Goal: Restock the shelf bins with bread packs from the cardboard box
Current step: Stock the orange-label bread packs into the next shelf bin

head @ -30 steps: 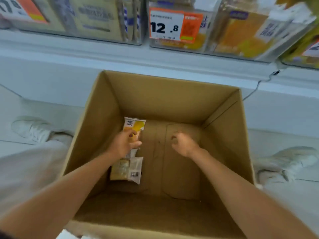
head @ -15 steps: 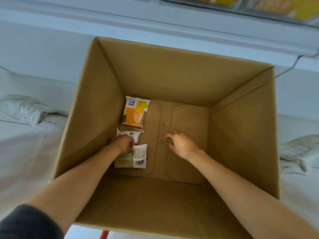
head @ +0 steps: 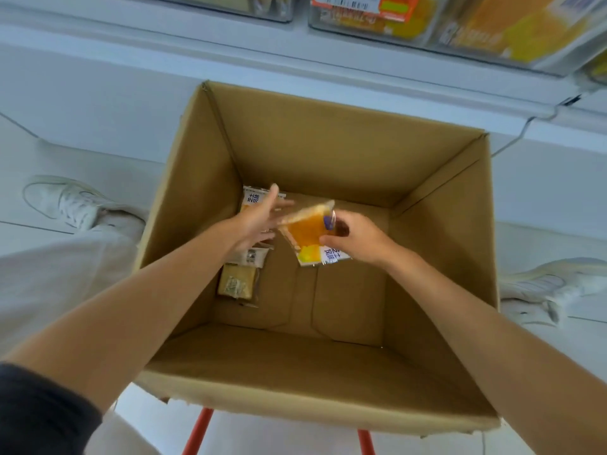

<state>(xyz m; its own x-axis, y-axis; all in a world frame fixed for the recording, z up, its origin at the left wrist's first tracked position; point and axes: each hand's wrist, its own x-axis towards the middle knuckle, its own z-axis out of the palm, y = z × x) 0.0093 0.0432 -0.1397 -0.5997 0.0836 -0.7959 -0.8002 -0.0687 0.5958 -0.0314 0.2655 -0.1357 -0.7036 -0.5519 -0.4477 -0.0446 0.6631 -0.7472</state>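
In the box, the right hand had its grip pinched on an orange pack, which was tilted above the box floor. The left hand, grip apart with fingers straight, was at that pack's 9 o'clock edge. A pale pack lay at 7 o'clock of that hand. The bins were at 12 o'clock.

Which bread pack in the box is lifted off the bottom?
The orange-faced pack, pinched by the right grip and tilted above the box floor. The other two lie flat by the left wall: a far pack and a pale near pack.
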